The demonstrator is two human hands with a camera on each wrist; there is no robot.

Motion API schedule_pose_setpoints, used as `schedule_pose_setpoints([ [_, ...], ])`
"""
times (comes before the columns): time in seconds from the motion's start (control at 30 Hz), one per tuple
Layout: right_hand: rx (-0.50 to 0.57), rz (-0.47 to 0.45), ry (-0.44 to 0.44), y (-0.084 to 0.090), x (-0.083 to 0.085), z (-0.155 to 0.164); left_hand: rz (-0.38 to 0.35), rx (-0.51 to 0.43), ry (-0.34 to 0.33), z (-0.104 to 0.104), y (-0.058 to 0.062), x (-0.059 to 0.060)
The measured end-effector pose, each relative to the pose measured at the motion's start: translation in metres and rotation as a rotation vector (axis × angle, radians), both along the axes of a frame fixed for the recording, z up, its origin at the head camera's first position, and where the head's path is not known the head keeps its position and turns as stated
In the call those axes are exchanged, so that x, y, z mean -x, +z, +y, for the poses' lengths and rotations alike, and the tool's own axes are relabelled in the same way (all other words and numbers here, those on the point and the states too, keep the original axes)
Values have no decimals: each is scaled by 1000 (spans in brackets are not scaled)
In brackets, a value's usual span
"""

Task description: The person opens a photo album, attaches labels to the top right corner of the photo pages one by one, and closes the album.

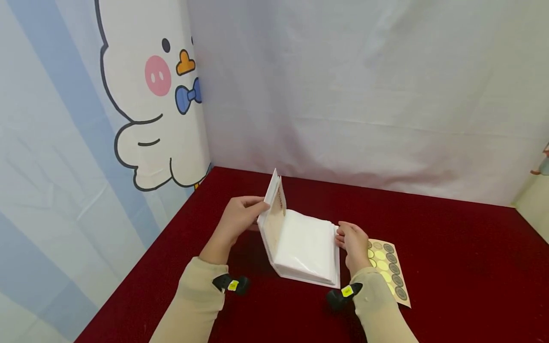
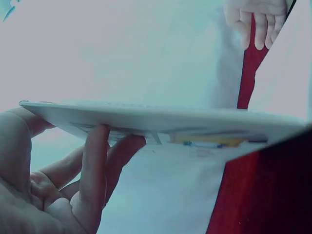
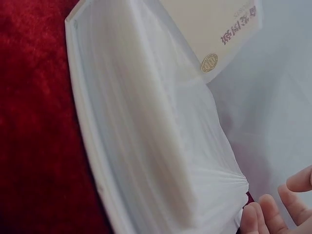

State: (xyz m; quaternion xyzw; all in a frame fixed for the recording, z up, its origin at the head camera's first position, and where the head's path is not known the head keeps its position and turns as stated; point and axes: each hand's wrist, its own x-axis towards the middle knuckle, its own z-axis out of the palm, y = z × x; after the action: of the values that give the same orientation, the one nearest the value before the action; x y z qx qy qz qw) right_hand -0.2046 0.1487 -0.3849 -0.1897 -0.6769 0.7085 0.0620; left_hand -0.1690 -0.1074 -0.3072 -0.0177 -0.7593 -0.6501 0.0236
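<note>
A red table [image 1: 450,247] carries everything, closed in by a pale cloth backdrop [image 1: 364,85] along its far edge and a cartoon duck curtain [image 1: 150,95] along its left edge. Near the middle of the table, closer to the front edge, lies an open album [image 1: 304,247] of clear plastic sleeves. Its cover [image 1: 274,200] and first leaves stand nearly upright on the left side, while the thick stack of sleeves lies flat on the right.

The left hand [image 1: 238,216] holds the raised cover at its outer edge, thumb on one side and fingers [image 2: 95,161] curled up against the other. In the left wrist view the cover crosses the picture as a thin white slab with a printed card showing under it.

The right hand [image 1: 353,240] rests at the right edge of the flat stack, its fingertips [image 3: 265,214] pinching the sleeve edges where they bunch together. The sleeves look blank and milky; whether anything is inside them cannot be told. A card with printed characters and a round gold seal [image 3: 210,62] sits behind the raised leaf.

Just right of the album, partly hidden by the right hand and wrist, lies a sticker sheet [image 1: 390,269] of round grey and yellow dots. Nothing stands between the hands and the album.
</note>
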Motion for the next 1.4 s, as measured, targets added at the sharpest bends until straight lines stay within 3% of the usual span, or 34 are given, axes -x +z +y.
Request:
schedule_pose_setpoints([
  [0.17, -8, -10, -13, -2, 0, 2, 37, 156, 13, 23, 9, -4],
  [0.4, 2, -19, -22, -4, -1, 4, 165, 583, 77, 64, 17, -13],
  [0.57, 22, -14, -3, -3, -2, 5, 229, 712, 74, 87, 18, -18],
  [0.87, 62, -22, 6, -5, 1, 8, 281, 951, 92, 116, 10, -22],
  [1.13, 84, -3, 24, -7, 0, 9, 397, 1142, 134, 139, -4, -28],
  [1.4, 52, 9, 108, -6, -4, 11, 415, 1279, 120, 155, -21, -33],
])
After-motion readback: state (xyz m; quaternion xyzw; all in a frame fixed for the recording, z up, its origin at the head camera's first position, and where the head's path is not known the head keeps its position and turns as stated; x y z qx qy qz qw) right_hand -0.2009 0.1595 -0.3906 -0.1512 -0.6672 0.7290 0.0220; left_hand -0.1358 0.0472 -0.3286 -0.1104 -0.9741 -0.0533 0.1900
